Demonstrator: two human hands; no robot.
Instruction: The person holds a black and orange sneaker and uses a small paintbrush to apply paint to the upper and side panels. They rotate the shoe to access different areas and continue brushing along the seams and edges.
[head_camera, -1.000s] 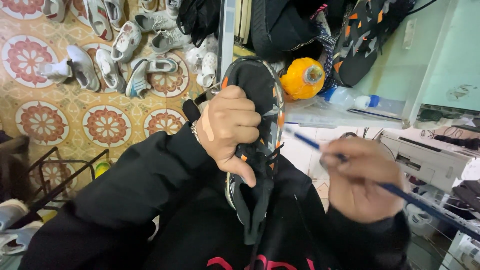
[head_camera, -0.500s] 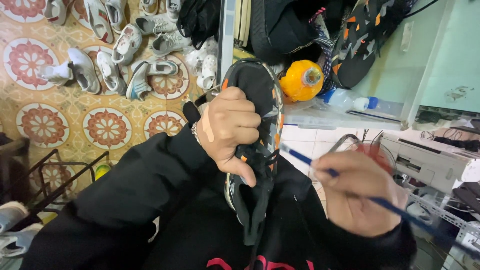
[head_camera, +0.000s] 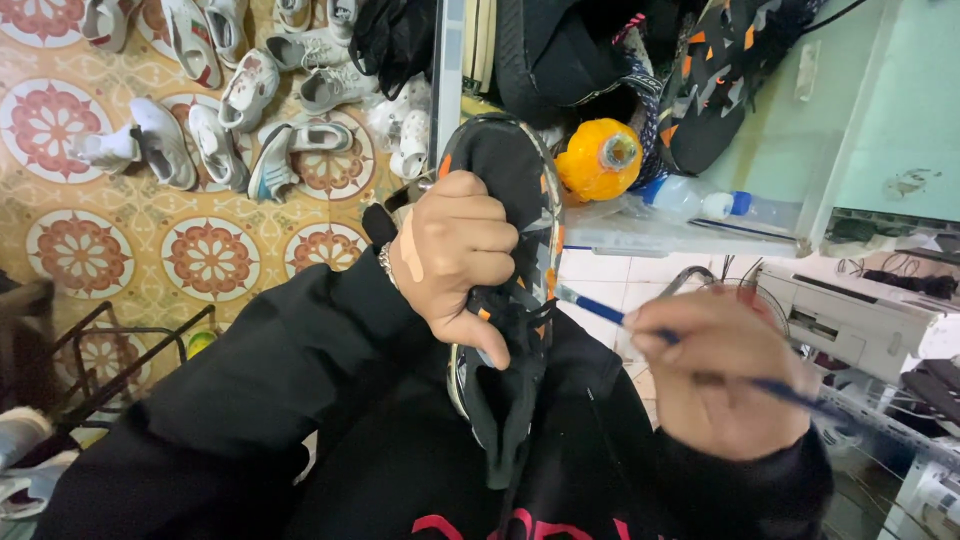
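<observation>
My left hand (head_camera: 455, 260) grips a black shoe with orange markings (head_camera: 510, 180) around its middle, toe pointing away from me. A plaster sits on the back of that hand. My right hand (head_camera: 720, 375) holds a thin blue brush (head_camera: 600, 308) like a pen, its tip next to the shoe's right edge. Both arms wear black sleeves.
Several pale sneakers (head_camera: 225, 110) lie on the patterned tile floor (head_camera: 90, 250) at the upper left. An orange bottle (head_camera: 598, 160) and a clear bottle with a blue cap (head_camera: 700, 200) stand beyond the shoe. A black metal rack (head_camera: 100, 370) is at the left, white equipment (head_camera: 850, 310) at the right.
My right hand has shifted slightly with the brush, whose tip stays close to the shoe's right edge. The left hand keeps the shoe still.
</observation>
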